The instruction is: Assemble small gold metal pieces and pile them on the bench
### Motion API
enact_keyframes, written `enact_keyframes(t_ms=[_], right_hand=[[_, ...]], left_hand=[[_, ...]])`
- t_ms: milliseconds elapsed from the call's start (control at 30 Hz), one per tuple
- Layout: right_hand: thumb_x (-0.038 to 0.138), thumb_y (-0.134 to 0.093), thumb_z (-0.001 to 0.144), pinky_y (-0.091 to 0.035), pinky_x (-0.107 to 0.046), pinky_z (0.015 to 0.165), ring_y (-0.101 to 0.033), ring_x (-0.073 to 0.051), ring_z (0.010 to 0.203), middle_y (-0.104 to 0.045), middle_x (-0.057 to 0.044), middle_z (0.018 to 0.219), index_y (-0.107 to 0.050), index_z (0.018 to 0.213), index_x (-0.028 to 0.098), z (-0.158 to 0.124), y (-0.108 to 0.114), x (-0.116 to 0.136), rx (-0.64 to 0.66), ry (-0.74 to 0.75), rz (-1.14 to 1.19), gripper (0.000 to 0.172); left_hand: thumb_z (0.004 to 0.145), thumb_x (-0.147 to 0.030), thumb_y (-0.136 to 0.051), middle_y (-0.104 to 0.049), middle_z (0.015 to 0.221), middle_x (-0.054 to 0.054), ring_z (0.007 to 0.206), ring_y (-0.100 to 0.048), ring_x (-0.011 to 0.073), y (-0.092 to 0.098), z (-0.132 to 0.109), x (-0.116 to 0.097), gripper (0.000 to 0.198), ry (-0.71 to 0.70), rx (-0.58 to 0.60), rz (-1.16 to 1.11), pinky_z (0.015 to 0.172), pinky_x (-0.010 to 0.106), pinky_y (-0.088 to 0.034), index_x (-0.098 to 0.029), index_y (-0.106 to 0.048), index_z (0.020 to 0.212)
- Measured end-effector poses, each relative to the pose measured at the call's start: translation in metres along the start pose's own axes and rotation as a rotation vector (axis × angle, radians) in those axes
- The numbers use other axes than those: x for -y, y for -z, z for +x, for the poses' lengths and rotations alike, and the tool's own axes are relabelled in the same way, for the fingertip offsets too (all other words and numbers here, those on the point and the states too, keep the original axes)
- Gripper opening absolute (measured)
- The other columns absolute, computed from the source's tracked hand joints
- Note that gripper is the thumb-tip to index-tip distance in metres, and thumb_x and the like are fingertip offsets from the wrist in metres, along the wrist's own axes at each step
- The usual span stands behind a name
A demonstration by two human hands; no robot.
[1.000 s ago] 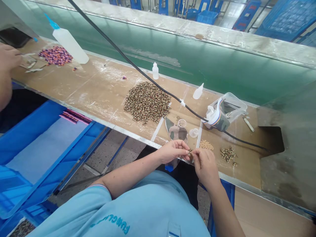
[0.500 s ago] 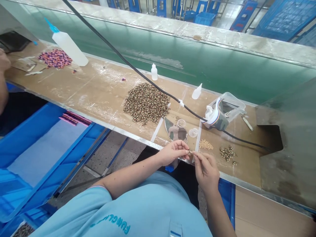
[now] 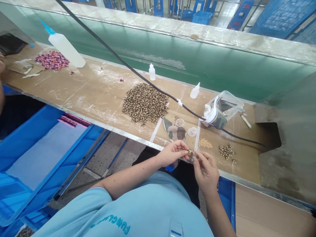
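My left hand (image 3: pixel 173 153) is closed in a pinch on a small gold-and-dark piece (image 3: pixel 190 151) above the table's front edge. Close by on the right, my right hand (image 3: pixel 206 169) has thumb and fingertips drawn together near that piece; anything between them is too small to make out. Behind my left hand lies a camouflage cloth (image 3: pixel 176 132) with a small clear round dish (image 3: pixel 180 122) on it and a clear round lid (image 3: pixel 192 132) beside it. Tiny tan beads (image 3: pixel 204 143) and a small heap of gold-and-dark pieces (image 3: pixel 226 151) lie beyond my right hand.
A large pile of gold-and-dark pieces (image 3: pixel 145 102) covers mid-table. Two small white bottles, one upright (image 3: pixel 152 72) and one tilted (image 3: pixel 195 91), stand behind. A black cable (image 3: pixel 118 58) crosses over to a clear plastic box (image 3: pixel 233 104). Another person's hand (image 3: pixel 2 64) shows far left.
My right fingertips have drawn slightly away from the piece in my left hand, which stays pinched. The whole view has shifted a little.
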State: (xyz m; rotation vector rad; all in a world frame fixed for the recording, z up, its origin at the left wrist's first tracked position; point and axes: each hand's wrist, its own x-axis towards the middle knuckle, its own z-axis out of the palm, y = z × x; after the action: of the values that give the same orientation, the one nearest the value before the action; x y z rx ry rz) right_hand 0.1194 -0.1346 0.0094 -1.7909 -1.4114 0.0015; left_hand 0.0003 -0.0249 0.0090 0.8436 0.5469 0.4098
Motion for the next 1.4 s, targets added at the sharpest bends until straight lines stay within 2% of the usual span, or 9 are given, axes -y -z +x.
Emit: enact_keyframes(t_ms=[100,167,333,633,833,967,1133,1300,1400], right_hand=[[0.026,-0.058,0.083,-0.053,-0.026,0.060,-0.059,-0.012,0.069,-0.061,-0.005,0.090,-0.065,0.094,0.021,0.000,-0.004,0.005,-0.039,-0.054,0.013,0.014],[0.025,-0.059,0.082,-0.053,-0.026,0.061,-0.060,-0.012,0.070,-0.062,-0.005,0.088,-0.065,0.090,0.021,-0.001,-0.006,0.006,-0.053,-0.054,0.026,0.011],[0.017,-0.061,0.080,-0.053,-0.027,0.067,-0.060,-0.013,0.077,-0.062,-0.003,0.086,-0.066,0.094,0.023,-0.004,-0.007,0.005,-0.084,0.018,0.015,0.016],[0.018,-0.062,0.079,-0.051,-0.031,0.069,-0.059,-0.014,0.076,-0.063,-0.002,0.083,-0.065,0.090,0.025,-0.006,-0.004,0.001,-0.095,0.091,0.000,0.013],[0.022,-0.060,0.081,-0.050,-0.030,0.069,-0.059,-0.014,0.077,-0.063,-0.003,0.082,-0.066,0.084,0.023,-0.006,-0.004,0.000,-0.047,0.023,0.002,0.006],[0.028,-0.059,0.082,-0.048,-0.029,0.069,-0.059,-0.014,0.076,-0.063,-0.003,0.081,-0.066,0.080,0.021,-0.001,0.005,-0.016,-0.046,-0.076,-0.078,0.010],[0.035,-0.060,0.081,-0.044,-0.029,0.064,-0.055,-0.013,0.062,-0.062,-0.003,0.076,-0.066,0.075,0.019,0.004,0.029,-0.050,-0.211,-0.210,-0.267,0.019],[0.034,-0.060,0.081,-0.043,-0.031,0.068,-0.054,-0.013,0.060,-0.062,-0.005,0.079,-0.067,0.080,0.019,0.005,0.038,-0.062,-0.298,-0.182,-0.393,0.017],[0.035,-0.058,0.082,-0.042,-0.031,0.068,-0.055,-0.015,0.065,-0.063,-0.004,0.076,-0.065,0.076,0.019,0.009,0.032,-0.056,-0.214,-0.126,-0.373,0.019]], left_hand=[[0.064,-0.042,-0.074,-0.062,0.065,-0.001,0.061,-0.060,0.0083,-0.002,-0.003,0.004,0.037,-0.062,-0.019,0.035,0.066,0.023,-0.048,-0.014,-0.054,0.077],[0.065,-0.043,-0.073,-0.062,0.068,-0.001,0.064,-0.060,0.0083,-0.004,-0.006,0.006,0.037,-0.096,-0.036,0.056,0.068,0.024,-0.049,-0.013,-0.055,0.077],[0.068,-0.043,-0.071,-0.064,0.073,0.001,0.067,-0.062,0.0093,-0.006,-0.009,0.013,0.034,-0.139,-0.058,0.065,0.072,0.025,-0.051,-0.013,-0.057,0.078],[0.069,-0.042,-0.070,-0.066,0.081,0.004,0.073,-0.063,0.0111,-0.005,-0.010,0.015,0.032,-0.121,-0.048,0.085,0.075,0.027,-0.052,-0.014,-0.057,0.077],[0.071,-0.037,-0.070,-0.067,0.083,0.004,0.077,-0.064,0.0127,-0.004,-0.011,0.013,0.028,-0.093,-0.030,0.141,0.077,0.028,-0.052,-0.014,-0.058,0.081],[0.072,-0.032,-0.070,-0.066,0.083,0.005,0.078,-0.063,0.0128,-0.004,-0.008,0.013,0.026,-0.121,-0.044,0.187,0.078,0.028,-0.051,-0.013,-0.058,0.084],[0.072,-0.031,-0.069,-0.065,0.083,0.005,0.076,-0.063,0.0115,-0.004,-0.005,0.010,0.024,-0.102,-0.034,0.179,0.076,0.026,-0.050,-0.013,-0.057,0.083],[0.072,-0.029,-0.070,-0.065,0.081,0.004,0.076,-0.063,0.0116,-0.004,-0.005,0.006,0.023,-0.054,-0.021,0.154,0.074,0.025,-0.050,-0.013,-0.057,0.082],[0.071,-0.029,-0.070,-0.066,0.081,0.004,0.076,-0.063,0.0113,-0.002,-0.004,0.007,0.024,-0.043,-0.021,0.135,0.073,0.025,-0.050,-0.013,-0.056,0.082]])
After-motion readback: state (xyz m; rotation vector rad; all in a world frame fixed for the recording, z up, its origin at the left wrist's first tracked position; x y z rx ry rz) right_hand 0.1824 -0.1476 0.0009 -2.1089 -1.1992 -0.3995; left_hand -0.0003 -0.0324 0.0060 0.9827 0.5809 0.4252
